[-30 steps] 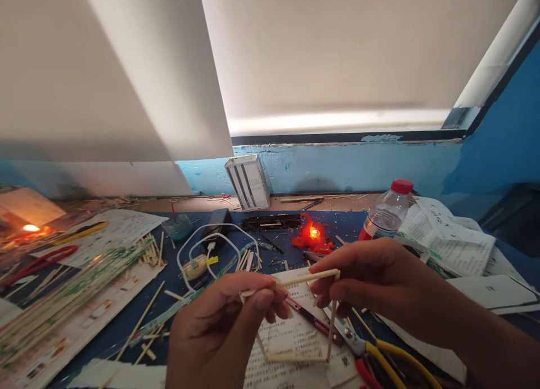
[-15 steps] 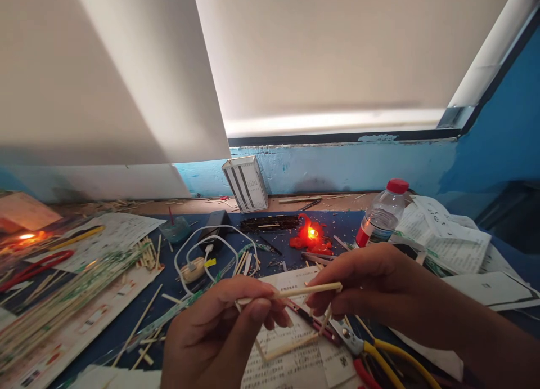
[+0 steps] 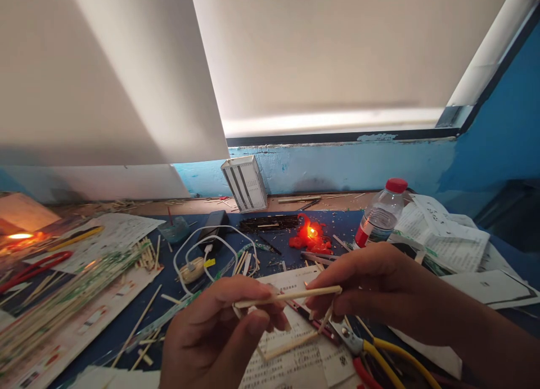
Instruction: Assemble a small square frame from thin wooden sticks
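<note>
Between my two hands I hold a small frame of thin pale wooden sticks (image 3: 291, 294) over a printed sheet (image 3: 295, 344). My left hand (image 3: 219, 332) pinches the left end of the top stick. At the right corner, my right hand (image 3: 371, 285) grips the same frame between thumb and fingers. The frame's lower sticks (image 3: 291, 345) hang tilted below my fingers. A lit red candle (image 3: 311, 235) burns on the blue table just beyond my hands.
Yellow-handled pliers (image 3: 371, 352) lie under my right hand. Behind it are a red-capped water bottle (image 3: 379, 215) and crumpled papers (image 3: 447, 231). A white cable (image 3: 211, 245), stick bundles (image 3: 63, 296), red scissors (image 3: 34, 265) and a white box (image 3: 245, 182) fill the left and back.
The stick frame has tilted from upright and square to slanted, its lower bar swinging up to the right. My hands have dropped slightly, and my left fingers have shifted along the top stick.
</note>
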Available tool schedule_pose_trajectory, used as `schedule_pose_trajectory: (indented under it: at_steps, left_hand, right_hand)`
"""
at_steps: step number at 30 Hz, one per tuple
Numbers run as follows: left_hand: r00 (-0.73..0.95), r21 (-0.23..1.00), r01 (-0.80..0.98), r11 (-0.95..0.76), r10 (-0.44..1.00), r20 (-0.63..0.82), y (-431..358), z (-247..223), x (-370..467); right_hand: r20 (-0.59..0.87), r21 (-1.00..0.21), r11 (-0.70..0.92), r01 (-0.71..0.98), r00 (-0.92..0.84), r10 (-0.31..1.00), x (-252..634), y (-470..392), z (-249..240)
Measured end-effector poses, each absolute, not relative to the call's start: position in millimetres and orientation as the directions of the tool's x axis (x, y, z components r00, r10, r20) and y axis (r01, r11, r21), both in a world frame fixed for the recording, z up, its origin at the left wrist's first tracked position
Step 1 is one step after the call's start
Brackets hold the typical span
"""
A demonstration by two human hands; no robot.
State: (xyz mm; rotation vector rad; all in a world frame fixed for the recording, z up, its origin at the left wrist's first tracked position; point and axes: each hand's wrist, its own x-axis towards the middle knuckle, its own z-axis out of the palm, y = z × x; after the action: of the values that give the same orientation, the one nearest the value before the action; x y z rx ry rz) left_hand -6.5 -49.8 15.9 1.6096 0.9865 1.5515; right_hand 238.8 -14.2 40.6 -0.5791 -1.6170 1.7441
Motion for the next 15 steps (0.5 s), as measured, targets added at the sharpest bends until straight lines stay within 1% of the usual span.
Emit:
schedule_pose_trajectory:
  at_steps: [3, 6, 10, 15]
  left_hand:
    - [0.061, 0.898, -0.032, -0.438, 0.896, 0.440, -50.5, 12.5, -10.5]
    - [0.059, 0.898, -0.047, -0.438, 0.896, 0.440, -52.2, 11.0, -10.1]
    - [0.021, 0.879, -0.010, -0.477, 0.878, 0.478, -53.2, 10.7, -7.4]
    - [-0.088, 0.874, 0.085, -0.479, 0.870, 0.486, -56.1, 12.7, -3.2]
  right_hand:
    - [0.123, -0.985, 0.006, -0.174, -0.667, 0.735, 239.0, -13.0, 40.3]
    - [0.122, -0.989, 0.032, -0.146, -0.659, 0.742, 239.2, -10.6, 39.9]
    - [0.132, -0.989, 0.055, -0.137, -0.657, 0.742, 240.3, -8.5, 39.2]
    - [0.122, -0.992, 0.073, -0.102, -0.647, 0.753, 240.8, -9.7, 40.8]
